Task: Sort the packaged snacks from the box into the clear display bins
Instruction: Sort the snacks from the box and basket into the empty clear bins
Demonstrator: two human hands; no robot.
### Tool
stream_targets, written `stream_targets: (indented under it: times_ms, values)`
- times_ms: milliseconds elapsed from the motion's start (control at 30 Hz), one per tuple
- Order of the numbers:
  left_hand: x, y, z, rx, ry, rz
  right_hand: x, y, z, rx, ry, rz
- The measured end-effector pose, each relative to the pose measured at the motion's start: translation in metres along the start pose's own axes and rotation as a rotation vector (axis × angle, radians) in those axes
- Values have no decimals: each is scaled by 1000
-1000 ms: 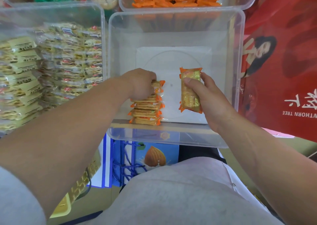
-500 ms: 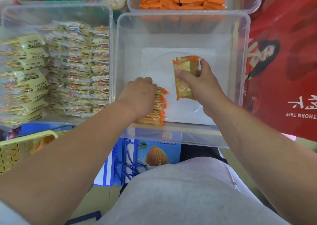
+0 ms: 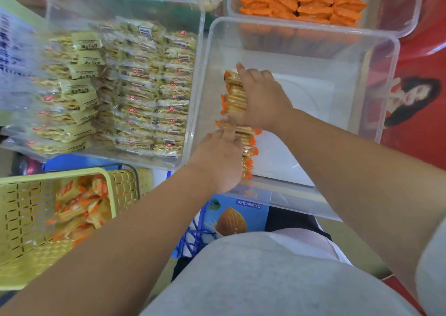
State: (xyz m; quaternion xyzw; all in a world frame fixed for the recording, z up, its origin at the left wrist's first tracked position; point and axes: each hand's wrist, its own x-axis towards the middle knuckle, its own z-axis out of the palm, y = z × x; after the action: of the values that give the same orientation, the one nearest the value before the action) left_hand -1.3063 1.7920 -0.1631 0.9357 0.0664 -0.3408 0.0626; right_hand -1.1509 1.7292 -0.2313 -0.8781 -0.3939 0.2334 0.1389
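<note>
A row of orange-edged cracker packets [image 3: 248, 146] stands on edge along the left wall of the middle clear bin [image 3: 337, 57]. My right hand [image 3: 263, 98] lies flat over the far part of the row, fingers spread toward the left wall and thumb pointing left, pressing on the packets [image 3: 231, 78] there. My left hand [image 3: 219, 156] reaches over the bin's near rim, its straight fingers touching the near packets from the left. The right half of the bin floor shows only a white sheet.
A clear bin [image 3: 198, 74] full of pale yellow-green packets stands to the left. Behind is a bin [image 3: 391, 14] of orange packets. A yellow basket [image 3: 55, 173] with loose orange packets sits at lower left. A red poster [image 3: 420, 146] is on the right, a blue carton [image 3: 231, 221] below.
My right hand carried its single packet left to the far end of the row and now lies flat on the packets. My left hand slid off the stack's top. The view swung left.
</note>
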Motion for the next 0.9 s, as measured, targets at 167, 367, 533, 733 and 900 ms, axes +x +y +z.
stream_targets:
  times_ms: [167,367,533,733,900]
  values:
    - [-23,-4,-2,5,238,35,0,13,-8,75,-84,-24]
    - [-59,-11,14,-50,606,-98,-5,11,-10,3,-144,107]
    - [-61,-6,38,-217,674,-214,-12,5,-2,110,-138,155]
    - [-52,-8,49,-266,806,-190,-11,-1,0,197,-111,156]
    - [-49,-9,54,-280,836,-187,-13,1,7,226,-57,138]
